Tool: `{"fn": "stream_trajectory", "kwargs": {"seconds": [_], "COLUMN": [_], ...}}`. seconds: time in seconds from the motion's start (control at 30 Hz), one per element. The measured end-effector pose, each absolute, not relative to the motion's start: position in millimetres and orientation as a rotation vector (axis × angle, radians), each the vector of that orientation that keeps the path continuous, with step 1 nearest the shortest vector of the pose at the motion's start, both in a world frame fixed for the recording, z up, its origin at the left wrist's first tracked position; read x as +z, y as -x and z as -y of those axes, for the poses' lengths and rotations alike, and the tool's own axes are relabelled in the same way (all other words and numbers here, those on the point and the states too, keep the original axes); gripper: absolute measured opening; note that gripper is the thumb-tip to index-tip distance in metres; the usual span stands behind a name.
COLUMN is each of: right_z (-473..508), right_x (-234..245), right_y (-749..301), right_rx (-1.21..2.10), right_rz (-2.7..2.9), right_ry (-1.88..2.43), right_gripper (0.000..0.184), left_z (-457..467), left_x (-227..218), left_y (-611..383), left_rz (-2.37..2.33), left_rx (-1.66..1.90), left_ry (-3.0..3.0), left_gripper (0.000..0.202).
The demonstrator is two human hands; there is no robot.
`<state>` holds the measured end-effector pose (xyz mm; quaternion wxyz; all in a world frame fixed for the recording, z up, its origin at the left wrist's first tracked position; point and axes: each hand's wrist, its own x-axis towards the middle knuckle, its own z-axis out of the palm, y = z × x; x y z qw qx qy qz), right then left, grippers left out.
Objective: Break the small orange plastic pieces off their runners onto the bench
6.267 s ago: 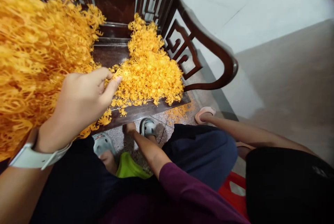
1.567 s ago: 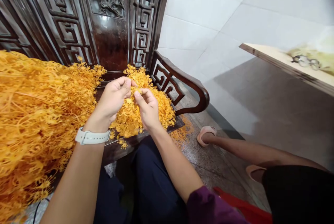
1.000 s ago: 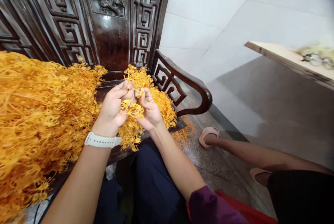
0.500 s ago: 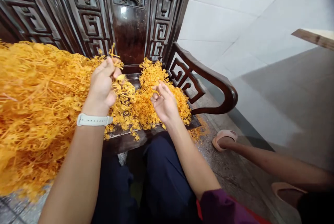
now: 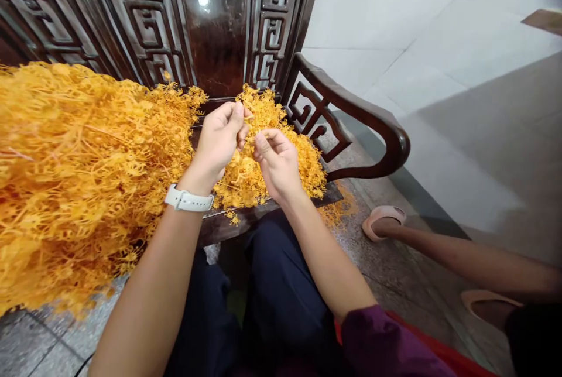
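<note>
My left hand (image 5: 222, 137), with a pale watch strap on the wrist, is closed in a pinch on a thin yellow plastic flower sprig (image 5: 248, 117). Close beside it on the right, my right hand (image 5: 280, 165) is closed too, thumb against fingertips; what it pinches blends into the yellow behind. Both hands are over a smaller pile of yellow plastic flower pieces (image 5: 307, 160) on the wooden bench seat. A much larger heap of yellow plastic sprigs (image 5: 88, 166) lies to the left, its stems tangled together.
The dark carved bench (image 5: 215, 43) has a curved armrest (image 5: 364, 113) on the right. Yellow scraps (image 5: 338, 210) lie on the stone floor below it. Another person's leg (image 5: 474, 254), with a pink slipper (image 5: 384, 222), reaches in from the right. A tiled wall (image 5: 373, 14) stands behind.
My left hand has moved right from the large heap, carrying the sprig, and is now beside my right hand. My right hand's fingers have closed from a looser, half-open pose.
</note>
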<state>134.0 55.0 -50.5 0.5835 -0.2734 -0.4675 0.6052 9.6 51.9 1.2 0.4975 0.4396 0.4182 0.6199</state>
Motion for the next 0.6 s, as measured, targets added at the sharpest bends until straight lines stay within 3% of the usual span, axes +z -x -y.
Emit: {"fn": "stream_trajectory", "kwargs": {"seconds": [0.1, 0.4, 0.6], "right_z": [-54, -47, -50], "right_x": [-50, -37, -35], "right_y": [-138, -146, -142], "right_rx": [1.635, 1.889, 1.721], "right_rz": [1.042, 0.905, 0.764], "right_ry": [0.554, 0.293, 0.539], "right_gripper": [0.045, 0.043, 0.021], "left_z": [-47, -43, -49], "left_x": [5, 20, 20], "left_y": [-13, 2, 22], "left_rz": [-0.846, -0.703, -0.819], "left_rx": [1.423, 1.510, 1.594], "left_ry": [-0.891, -0.539, -0.587], "left_gripper": [0.035, 0.041, 0.034]}}
